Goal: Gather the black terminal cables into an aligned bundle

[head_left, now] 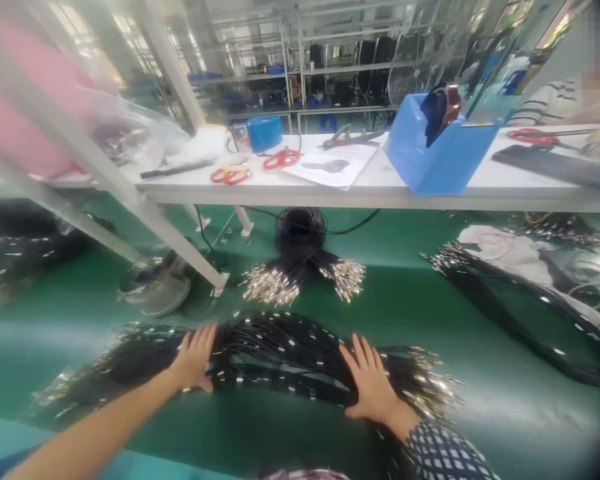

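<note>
A wide bunch of black cables (275, 340) lies across the green work surface in front of me, with shiny metal ends fanned out on both sides. My left hand (194, 360) rests on the left part of the bunch, its fingers spread. Over the right part lies my right hand (370, 380), also with fingers spread, close to the gold-coloured ends. Neither hand is wrapped round the cables. Just beyond sits a coiled cable bundle (301, 233), its metal tips pointing towards me.
A white shelf (350, 197) runs above the back, holding a blue tape dispenser (440, 153), red-handled scissors (282, 159) and a paper sheet (337, 167). More black cables (500, 300) and a pale cloth (505, 250) lie right. Grey shoes (163, 287) stand left. A person's striped sleeve (545, 103) shows at far right.
</note>
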`<state>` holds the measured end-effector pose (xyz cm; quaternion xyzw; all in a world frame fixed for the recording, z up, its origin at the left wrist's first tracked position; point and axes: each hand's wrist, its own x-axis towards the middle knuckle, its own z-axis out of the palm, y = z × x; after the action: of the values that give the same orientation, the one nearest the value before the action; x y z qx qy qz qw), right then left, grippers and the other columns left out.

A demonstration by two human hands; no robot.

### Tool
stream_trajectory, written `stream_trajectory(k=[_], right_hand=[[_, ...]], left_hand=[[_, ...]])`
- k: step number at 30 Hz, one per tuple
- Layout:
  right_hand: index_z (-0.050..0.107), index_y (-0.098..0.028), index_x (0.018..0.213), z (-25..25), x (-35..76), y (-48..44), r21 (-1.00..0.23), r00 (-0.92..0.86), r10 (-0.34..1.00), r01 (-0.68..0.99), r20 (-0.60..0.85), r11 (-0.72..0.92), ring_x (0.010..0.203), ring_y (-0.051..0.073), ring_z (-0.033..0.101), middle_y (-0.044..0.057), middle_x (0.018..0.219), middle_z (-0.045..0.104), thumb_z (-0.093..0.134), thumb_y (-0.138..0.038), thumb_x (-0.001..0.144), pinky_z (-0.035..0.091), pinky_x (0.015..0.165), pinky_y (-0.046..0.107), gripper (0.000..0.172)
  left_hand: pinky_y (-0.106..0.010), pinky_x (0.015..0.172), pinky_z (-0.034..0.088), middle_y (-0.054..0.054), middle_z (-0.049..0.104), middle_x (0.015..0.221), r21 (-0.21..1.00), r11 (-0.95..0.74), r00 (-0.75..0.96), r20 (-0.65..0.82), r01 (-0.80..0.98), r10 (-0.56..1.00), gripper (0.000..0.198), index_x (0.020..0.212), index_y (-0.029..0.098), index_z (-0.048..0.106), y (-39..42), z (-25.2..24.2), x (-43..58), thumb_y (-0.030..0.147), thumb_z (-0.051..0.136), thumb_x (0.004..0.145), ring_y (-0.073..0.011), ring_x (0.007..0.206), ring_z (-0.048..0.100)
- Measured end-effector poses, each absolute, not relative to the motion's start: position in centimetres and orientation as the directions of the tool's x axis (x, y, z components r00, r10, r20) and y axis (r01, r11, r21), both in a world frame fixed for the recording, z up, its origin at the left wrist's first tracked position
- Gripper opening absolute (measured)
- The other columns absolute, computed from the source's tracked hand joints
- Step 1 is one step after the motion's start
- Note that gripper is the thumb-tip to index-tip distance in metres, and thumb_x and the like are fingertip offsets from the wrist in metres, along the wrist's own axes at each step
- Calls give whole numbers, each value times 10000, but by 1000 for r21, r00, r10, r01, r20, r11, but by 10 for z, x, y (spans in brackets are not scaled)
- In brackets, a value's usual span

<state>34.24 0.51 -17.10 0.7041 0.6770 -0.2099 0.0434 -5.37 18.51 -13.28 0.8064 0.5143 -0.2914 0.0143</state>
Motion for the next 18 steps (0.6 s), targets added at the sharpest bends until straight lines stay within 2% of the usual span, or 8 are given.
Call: stream_trajectory(k=[2, 4, 5, 7, 10, 12, 16, 18], right_hand=[[233, -222, 1501, -163, 351, 12, -227, 58, 926, 962, -373, -152, 1356, 442, 219, 190, 1554, 138, 834, -387, 415, 199, 1070, 545, 1252], [320, -218, 1467, -157, 360, 13, -265, 71, 927, 948, -367, -178, 1239, 391, 398, 183, 1455, 357, 793, -383, 490, 303, 1005, 494, 1098], [374, -210, 1438, -156, 363, 12, -289, 61, 932, 942, -357, -172, 1176, 364, 455, 170, 1370, 459, 765, -380, 530, 334, 975, 470, 1003], [451, -190, 1379, -156, 370, 3, -331, 26, 943, 933, -331, -142, 1093, 333, 511, 143, 1218, 572, 710, -360, 585, 362, 940, 443, 852], [485, -169, 1341, -160, 389, -25, -347, 14, 951, 929, -309, -127, 1080, 328, 529, 138, 1179, 600, 654, -319, 605, 370, 940, 441, 770], [493, -165, 1333, -165, 415, -50, -356, 16, 949, 925, -315, -134, 1099, 324, 536, 138, 1208, 597, 619, -302, 620, 382, 948, 435, 737], [473, -208, 1355, -184, 494, -98, -348, 46, 944, 923, -328, -166, 1099, 311, 571, 100, 1222, 613, 575, -335, 671, 422, 939, 451, 703], [456, -253, 1370, -194, 531, -112, -317, 89, 944, 928, -317, -194, 1134, 325, 562, 83, 1244, 608, 562, -414, 707, 440, 919, 495, 691]], left_hand=[[-527, 1129, 114, -300, 245, 1509, -244, -455, 293, -496, 856, 818, 1269, 1466, -5, 205, 195, -133, -48, 434, 758, 411, -410, 1410, 198], [-543, 1099, 194, -309, 323, 1466, -209, -422, 275, -500, 882, 821, 1209, 1440, -5, 258, 203, -130, -39, 365, 754, 402, -425, 1371, 278], [-546, 1076, 237, -311, 367, 1435, -190, -406, 270, -495, 894, 826, 1161, 1415, -6, 302, 205, -128, -33, 331, 752, 399, -437, 1340, 324], [-537, 1025, 312, -293, 463, 1353, -163, -380, 262, -484, 911, 835, 1030, 1346, 10, 398, 204, -124, -21, 290, 744, 417, -446, 1261, 417], [-526, 981, 364, -221, 573, 1221, -107, -354, 278, -432, 929, 858, 817, 1226, 108, 515, 188, -119, 4, 296, 748, 466, -436, 1170, 499], [-542, 987, 360, -204, 594, 1177, -20, -352, 322, -356, 936, 877, 738, 1155, 148, 555, 170, -118, 29, 297, 776, 467, -443, 1155, 506], [-498, 1043, 335, -207, 540, 1250, 25, -366, 355, -306, 930, 883, 841, 1272, 106, 463, 123, -133, 91, 293, 791, 520, -383, 1218, 474], [-514, 1119, 220, -215, 416, 1401, 38, -365, 362, -260, 930, 895, 906, 1374, 116, 346, 98, -145, 115, 269, 767, 586, -358, 1344, 341]])
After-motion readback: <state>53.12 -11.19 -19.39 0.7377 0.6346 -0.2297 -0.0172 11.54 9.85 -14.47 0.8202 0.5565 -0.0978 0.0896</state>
